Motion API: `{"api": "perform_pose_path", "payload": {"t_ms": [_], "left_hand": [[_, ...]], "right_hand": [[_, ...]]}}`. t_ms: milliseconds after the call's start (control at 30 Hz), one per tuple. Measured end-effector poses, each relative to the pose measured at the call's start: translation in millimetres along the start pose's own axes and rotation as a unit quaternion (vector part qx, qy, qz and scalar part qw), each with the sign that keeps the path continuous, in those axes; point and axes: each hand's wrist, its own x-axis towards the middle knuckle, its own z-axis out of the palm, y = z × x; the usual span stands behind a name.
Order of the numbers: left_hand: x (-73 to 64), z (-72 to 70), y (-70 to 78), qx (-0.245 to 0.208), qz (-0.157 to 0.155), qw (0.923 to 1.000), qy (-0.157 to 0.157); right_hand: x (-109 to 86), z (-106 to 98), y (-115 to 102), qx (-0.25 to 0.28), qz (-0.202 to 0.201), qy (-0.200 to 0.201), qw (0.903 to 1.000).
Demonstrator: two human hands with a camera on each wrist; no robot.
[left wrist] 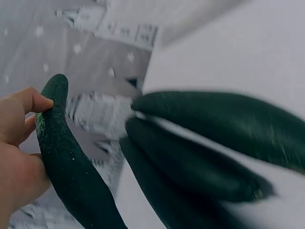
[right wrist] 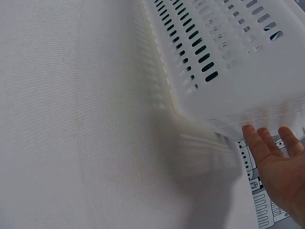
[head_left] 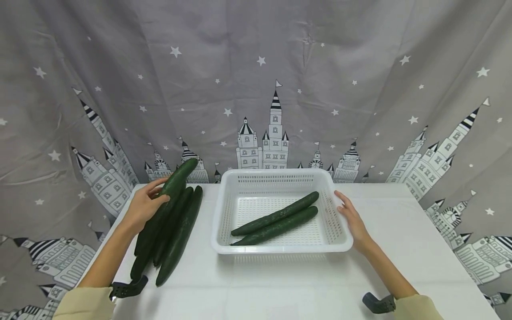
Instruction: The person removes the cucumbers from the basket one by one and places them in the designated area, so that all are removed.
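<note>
My left hand grips a dark green cucumber, lifted at a slant over a pile of cucumbers on the left of the table. In the left wrist view, the thumb and fingers close around the upper part of the held cucumber, and several others lie beside it. A white slatted basket stands mid-table, with two cucumbers lying side by side on its floor. At the basket's right wall is my right hand; its fingers extend to the outside of the wall in the right wrist view.
The white table meets a grey curtain with castles and stars behind it and at both sides. A dark band with a small device sits on the left wrist, and a similar wrist device on the right.
</note>
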Motion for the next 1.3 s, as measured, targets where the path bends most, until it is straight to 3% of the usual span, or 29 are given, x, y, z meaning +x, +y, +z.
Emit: {"api": "perform_pose_path", "payload": {"t_ms": [200,467,633,733,933,1300], "left_hand": [[-2.4,-13.7,-33.3,0.006,-0.057,0.9982,0.020],[-3.3,-18.6,-67.4,0.017,-0.114,0.9930,0.025],[-0.7,-16.6,-84.5,0.025,-0.131,0.9908,0.022],[0.1,-14.7,-94.6,0.039,-0.126,0.9911,0.020],[-2.9,-10.9,-105.5,0.065,-0.103,0.9925,0.010],[-4.6,-11.2,-103.8,0.083,-0.127,0.9884,-0.003]], "right_hand": [[-1.1,-1,-1,-0.006,0.002,0.002,1.0000],[-0.9,-2,-1,-0.016,0.000,0.006,0.9999],[-1.3,-2,0,-0.012,0.001,0.007,0.9999],[-1.2,-2,0,-0.008,0.002,0.004,1.0000],[-1.1,-1,0,-0.011,0.002,0.007,0.9999],[-0.5,0,-1,-0.017,0.002,0.010,0.9998]]}}
